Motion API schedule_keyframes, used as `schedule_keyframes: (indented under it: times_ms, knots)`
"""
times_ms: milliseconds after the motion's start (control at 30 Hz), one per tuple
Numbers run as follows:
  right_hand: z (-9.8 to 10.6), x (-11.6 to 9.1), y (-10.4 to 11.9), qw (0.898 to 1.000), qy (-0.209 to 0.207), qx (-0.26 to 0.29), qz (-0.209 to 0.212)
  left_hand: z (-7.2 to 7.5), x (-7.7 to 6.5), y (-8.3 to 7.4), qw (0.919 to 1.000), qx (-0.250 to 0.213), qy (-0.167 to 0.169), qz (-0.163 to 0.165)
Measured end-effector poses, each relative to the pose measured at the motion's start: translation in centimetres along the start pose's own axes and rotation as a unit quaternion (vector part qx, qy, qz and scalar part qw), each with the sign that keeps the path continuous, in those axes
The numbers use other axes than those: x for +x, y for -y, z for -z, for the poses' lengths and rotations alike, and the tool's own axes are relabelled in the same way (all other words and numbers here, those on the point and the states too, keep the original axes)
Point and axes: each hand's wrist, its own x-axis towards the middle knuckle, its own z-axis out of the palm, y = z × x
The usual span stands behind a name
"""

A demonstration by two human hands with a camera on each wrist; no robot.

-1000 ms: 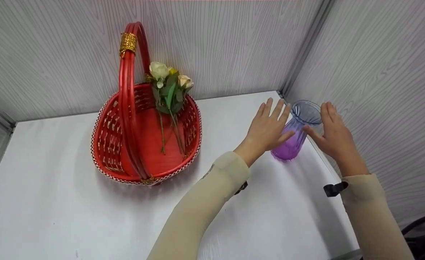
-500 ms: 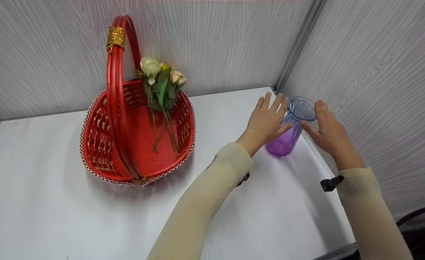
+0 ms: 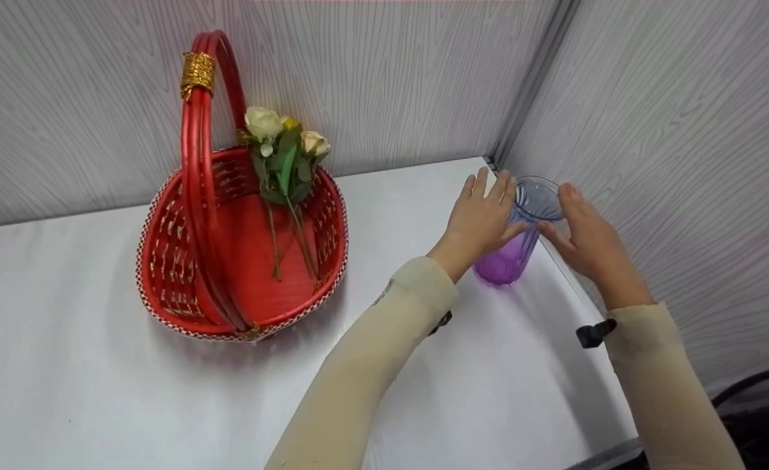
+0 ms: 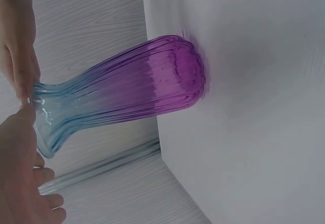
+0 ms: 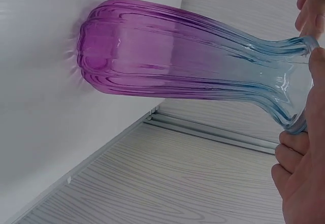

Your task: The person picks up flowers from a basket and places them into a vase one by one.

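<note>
A ribbed glass vase (image 3: 505, 260), purple at the base and fading to blue at its flared rim, stands upright near the table's right back corner. My left hand (image 3: 479, 222) is at the left of the rim, fingers straight and spread. On the other side, my right hand (image 3: 596, 245) has its fingers extended along the rim. Both thumbs point inward at the near side of the neck. In the left wrist view, the left hand (image 4: 20, 168) lies right at the blue rim. The right hand (image 5: 307, 168) overlaps the rim in the right wrist view.
A red woven basket (image 3: 156, 313) with a tall arched handle stands on the white table (image 3: 64, 365) to the left. White and yellow artificial roses (image 3: 286, 156) lean inside it, stems down. Wood-grain walls (image 3: 391, 78) close off the back and right side.
The whole scene has shifted left in the head view as the camera turned. Both hands stay about the vase's rim; the basket and roses keep their places.
</note>
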Motion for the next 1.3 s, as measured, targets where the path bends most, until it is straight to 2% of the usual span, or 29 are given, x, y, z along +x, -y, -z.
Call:
schedule_keyframes:
  times_ms: [500, 933, 1300]
  knots:
    - [-0.9, 0.3, 1.9, 1.000, -0.010, 0.008, 0.028, -0.6, -0.4, 1.6, 0.9996, -0.025, 0.006, -0.011]
    - [-1.2, 0.7, 3.5, 1.000, 0.003, 0.014, 0.023, -0.8, -1.4, 2.8, 0.9977, -0.068, 0.004, 0.000]
    - [-2.1, 1.7, 4.7, 0.997, -0.008, 0.022, 0.068, -0.9, -2.5, 4.3, 0.9975, -0.069, 0.002, 0.012]
